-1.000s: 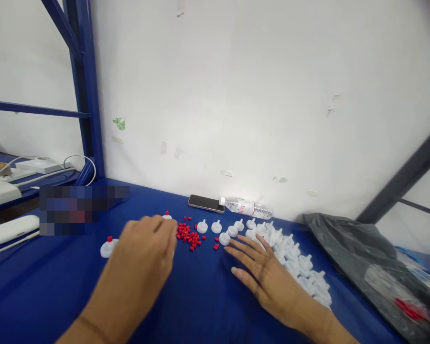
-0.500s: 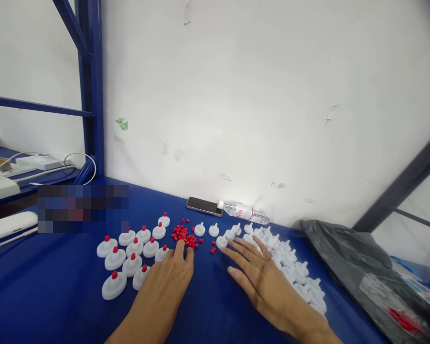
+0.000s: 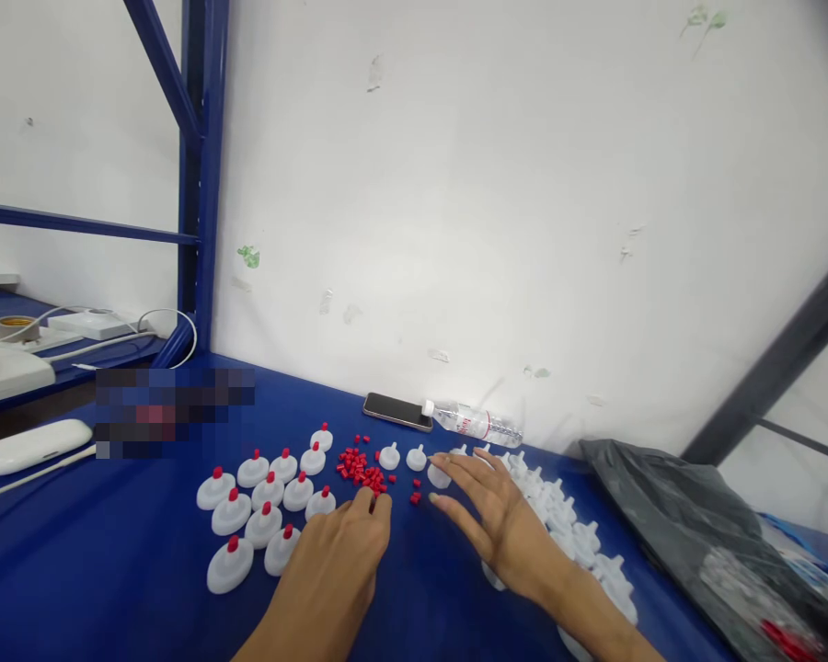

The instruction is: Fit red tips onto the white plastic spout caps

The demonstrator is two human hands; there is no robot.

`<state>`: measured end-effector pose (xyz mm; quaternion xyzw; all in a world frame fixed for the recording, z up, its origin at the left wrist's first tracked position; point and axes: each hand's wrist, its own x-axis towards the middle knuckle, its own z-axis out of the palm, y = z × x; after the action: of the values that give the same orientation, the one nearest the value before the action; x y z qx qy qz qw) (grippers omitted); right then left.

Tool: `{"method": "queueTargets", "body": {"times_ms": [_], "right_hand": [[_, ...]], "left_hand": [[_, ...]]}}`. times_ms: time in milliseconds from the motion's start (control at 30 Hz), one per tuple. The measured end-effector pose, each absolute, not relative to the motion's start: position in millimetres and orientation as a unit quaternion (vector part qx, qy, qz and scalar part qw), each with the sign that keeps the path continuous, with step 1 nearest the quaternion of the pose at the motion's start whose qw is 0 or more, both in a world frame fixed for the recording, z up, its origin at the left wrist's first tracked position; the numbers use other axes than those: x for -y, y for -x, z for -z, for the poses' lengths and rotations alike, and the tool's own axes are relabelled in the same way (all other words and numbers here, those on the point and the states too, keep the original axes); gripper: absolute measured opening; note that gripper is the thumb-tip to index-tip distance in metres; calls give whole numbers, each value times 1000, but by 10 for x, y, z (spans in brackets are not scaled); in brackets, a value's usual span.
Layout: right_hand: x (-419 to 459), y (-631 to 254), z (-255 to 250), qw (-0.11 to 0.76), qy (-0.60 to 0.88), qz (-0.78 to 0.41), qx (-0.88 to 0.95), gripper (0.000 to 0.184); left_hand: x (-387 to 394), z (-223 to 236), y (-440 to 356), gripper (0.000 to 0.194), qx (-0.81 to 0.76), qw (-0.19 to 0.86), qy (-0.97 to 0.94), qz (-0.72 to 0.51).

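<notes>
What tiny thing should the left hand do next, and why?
Maybe pinch one red cap: the left hand is right by their pile, and white pieces near the right hand have bare stems, unlike the red-topped ones.

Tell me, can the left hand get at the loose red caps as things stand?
Likely yes: the left hand is right at the near edge of the loose red caps, and nothing visible lies between.
</notes>
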<state>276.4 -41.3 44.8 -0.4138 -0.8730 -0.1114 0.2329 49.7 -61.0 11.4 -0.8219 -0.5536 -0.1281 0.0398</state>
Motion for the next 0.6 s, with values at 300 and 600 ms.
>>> {"method": "queueTargets", "body": {"times_ms": [300,600], "right_hand": [[741,-2621,-419,263,363,-3,894,43],[719,-2666,-371,261,377,-9,889,64]], "left_hand": [[649,-229,-460,45,497,18,847,186],[654,-181,-471,60,445,58,869,209]]}}
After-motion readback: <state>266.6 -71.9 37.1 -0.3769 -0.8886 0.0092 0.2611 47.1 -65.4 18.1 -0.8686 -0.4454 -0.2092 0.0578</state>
